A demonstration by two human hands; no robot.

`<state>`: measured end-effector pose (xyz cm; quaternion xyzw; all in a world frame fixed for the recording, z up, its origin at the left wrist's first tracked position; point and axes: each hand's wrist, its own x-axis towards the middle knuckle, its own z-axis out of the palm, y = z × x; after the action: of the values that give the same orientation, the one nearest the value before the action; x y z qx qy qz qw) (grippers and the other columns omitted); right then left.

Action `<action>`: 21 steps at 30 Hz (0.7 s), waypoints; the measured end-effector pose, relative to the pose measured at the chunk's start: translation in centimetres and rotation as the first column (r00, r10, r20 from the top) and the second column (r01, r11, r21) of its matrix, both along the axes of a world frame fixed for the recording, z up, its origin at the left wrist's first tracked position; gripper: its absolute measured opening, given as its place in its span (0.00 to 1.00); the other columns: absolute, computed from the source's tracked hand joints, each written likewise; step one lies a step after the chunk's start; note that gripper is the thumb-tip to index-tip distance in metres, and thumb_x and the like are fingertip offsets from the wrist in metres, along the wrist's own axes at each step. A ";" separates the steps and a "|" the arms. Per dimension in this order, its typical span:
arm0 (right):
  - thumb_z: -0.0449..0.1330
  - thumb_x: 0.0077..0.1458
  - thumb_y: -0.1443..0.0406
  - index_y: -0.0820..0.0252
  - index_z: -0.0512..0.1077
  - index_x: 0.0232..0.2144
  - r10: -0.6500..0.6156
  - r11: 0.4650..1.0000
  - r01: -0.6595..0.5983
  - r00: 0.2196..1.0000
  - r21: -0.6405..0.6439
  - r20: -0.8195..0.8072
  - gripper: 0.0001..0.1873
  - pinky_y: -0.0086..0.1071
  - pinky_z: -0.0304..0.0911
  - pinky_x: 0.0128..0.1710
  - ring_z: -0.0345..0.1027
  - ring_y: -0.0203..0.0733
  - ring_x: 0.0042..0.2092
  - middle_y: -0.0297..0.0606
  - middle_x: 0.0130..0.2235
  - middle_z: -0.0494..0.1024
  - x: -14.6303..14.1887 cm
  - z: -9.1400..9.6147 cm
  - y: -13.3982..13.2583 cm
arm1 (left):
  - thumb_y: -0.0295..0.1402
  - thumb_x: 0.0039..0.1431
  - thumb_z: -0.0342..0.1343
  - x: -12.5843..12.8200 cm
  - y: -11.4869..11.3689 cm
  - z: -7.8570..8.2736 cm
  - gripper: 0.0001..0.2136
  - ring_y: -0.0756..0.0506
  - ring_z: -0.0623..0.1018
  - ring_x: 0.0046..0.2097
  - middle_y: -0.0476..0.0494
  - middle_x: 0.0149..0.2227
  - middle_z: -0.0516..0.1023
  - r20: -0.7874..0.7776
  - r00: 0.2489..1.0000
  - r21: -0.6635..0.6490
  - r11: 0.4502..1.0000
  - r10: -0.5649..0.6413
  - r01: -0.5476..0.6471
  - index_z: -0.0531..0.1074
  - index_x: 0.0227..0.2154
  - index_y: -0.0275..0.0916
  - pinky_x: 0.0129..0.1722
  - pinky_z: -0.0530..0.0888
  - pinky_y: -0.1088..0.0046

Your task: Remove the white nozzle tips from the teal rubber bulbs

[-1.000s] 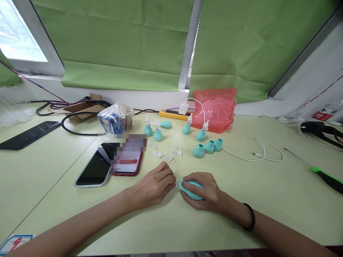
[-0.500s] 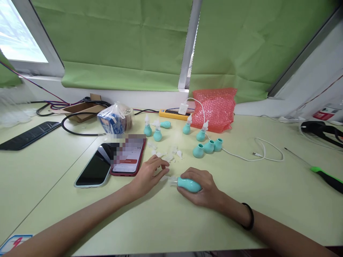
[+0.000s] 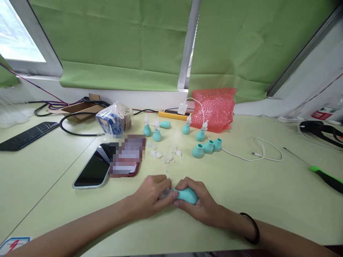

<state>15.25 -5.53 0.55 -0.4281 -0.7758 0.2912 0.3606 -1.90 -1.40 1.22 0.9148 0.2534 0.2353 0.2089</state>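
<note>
My right hand is wrapped round the turquoise bulb of a nasal aspirator, which lies sideways just above the table. At the bulb's neck, my left hand is closed on its clear plastic nozzle, mostly hidden by the fingers. Beyond my hands lie several small loose translucent pieces. Three turquoise bulbs without nozzles stand to the right of these. Farther back are several bulbs with clear nozzles fitted, such as an upright aspirator and one on its side.
Two phones, one black-screened and one red-cased, lie left of the pieces. A bagged blue package, yellow power strip and red bubble-wrap bag line the back. A white cable and a green-black screwdriver lie right.
My left hand has left the loose pieces and come nearer, closing on the clear nozzle. My right hand has drawn the bulb slightly closer to me.
</note>
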 end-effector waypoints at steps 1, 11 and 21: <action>0.57 0.46 0.61 0.59 0.60 0.27 0.003 1.000 -0.004 1.000 -0.025 -0.023 0.10 0.25 0.56 0.25 0.58 0.33 0.26 0.31 0.24 0.65 0.0 0.1 0.0 | 0.35 0.58 0.38 0.0 -0.1 0.1 0.15 0.53 0.56 0.21 0.52 0.18 0.55 0.012 1.000 -0.093 0.996 -0.017 0.018 0.56 0.18 0.36 0.21 0.56 0.76; 0.62 0.40 0.60 0.60 0.65 0.24 0.229 0.947 -0.250 0.966 -0.203 -0.120 0.12 0.26 0.59 0.28 0.62 0.32 0.26 0.31 0.25 0.70 0.8 1.2 0.4 | 0.41 0.59 0.30 0.2 -0.1 0.8 0.22 0.56 0.52 0.17 0.55 0.12 0.51 0.230 0.972 -0.834 0.506 -0.047 0.222 0.53 0.14 0.36 0.17 0.52 0.78; 0.62 0.37 0.64 0.59 0.65 0.26 0.119 0.993 -0.116 0.988 -0.036 0.097 0.11 0.27 0.59 0.32 0.62 0.33 0.28 0.31 0.26 0.69 1.1 1.5 0.4 | 0.37 0.55 0.44 -0.3 2.6 -0.9 0.08 0.53 0.63 0.21 0.54 0.22 0.63 0.025 0.926 -0.169 0.914 0.378 -0.369 0.60 0.34 0.38 0.22 0.59 0.78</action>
<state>16.37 -5.10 2.05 -0.4010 -0.8120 0.3021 0.2976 -2.17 1.24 0.30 0.8226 0.4354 0.2756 0.2405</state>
